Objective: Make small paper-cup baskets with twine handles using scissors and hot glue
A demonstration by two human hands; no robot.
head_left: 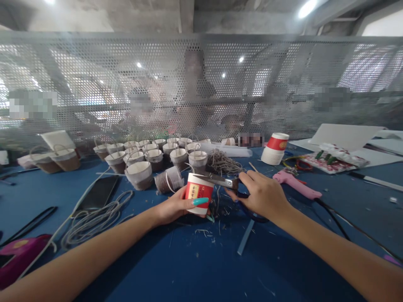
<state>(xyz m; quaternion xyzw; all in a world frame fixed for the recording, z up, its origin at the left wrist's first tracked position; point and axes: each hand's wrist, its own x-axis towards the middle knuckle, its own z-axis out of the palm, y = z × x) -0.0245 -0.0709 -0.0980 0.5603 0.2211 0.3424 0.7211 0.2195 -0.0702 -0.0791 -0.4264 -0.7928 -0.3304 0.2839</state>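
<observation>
My left hand [174, 205] is wrapped round a red and white paper cup [198, 191], its thumb with a long turquoise nail lying across the front. In my right hand [262, 193] is a pair of scissors [228, 183] with dark blue handles. The blades point left and lie across the upper part of the cup, near its rim; whether they cut into it I cannot make out. Just behind the cup, a brown-wrapped cup [170, 179] rests on its side. A blue-grey strip [246, 238] lies on the table below my right hand.
Several twine-wrapped cups with handles [138, 175] stand behind on the blue table [195, 272]. A phone [97, 195] and coiled grey cord [94, 222] lie left. To the right are stacked paper cups [275, 149] and a pink glue gun [297, 185] with its cable.
</observation>
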